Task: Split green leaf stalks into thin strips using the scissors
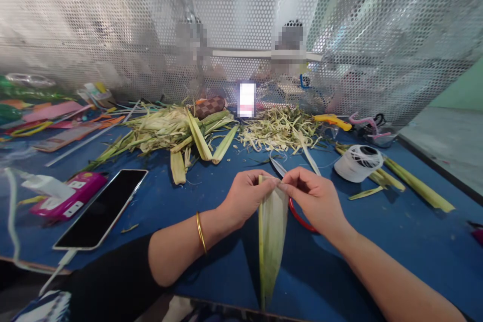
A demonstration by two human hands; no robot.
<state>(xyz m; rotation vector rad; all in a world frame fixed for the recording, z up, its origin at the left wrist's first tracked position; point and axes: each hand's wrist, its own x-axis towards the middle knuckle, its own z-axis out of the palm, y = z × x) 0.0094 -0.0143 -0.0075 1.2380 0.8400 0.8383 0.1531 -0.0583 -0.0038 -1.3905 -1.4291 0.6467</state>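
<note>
A pale green corn husk (272, 241) hangs upright from my fingers, its narrow end pointing down toward the table's front edge. My left hand (247, 193) pinches its upper left edge between thumb and fingers. At the top right corner, my right hand (311, 193) grips the husk with thumb and forefinger, the two hands almost touching. Scissors with a red handle (302, 219) lie on the blue table behind the husk and partly under my right hand. A spool of white thread (357, 163) stands to the right of that hand.
Husks (158, 128) lie heaped at the back left, with shredded trimmings (283, 130) beside them. A phone (103, 209) and a magenta power strip (71, 195) with a charger occupy the left. More husk pieces (418, 183) lie right. A perforated metal screen (241, 10) closes off the back.
</note>
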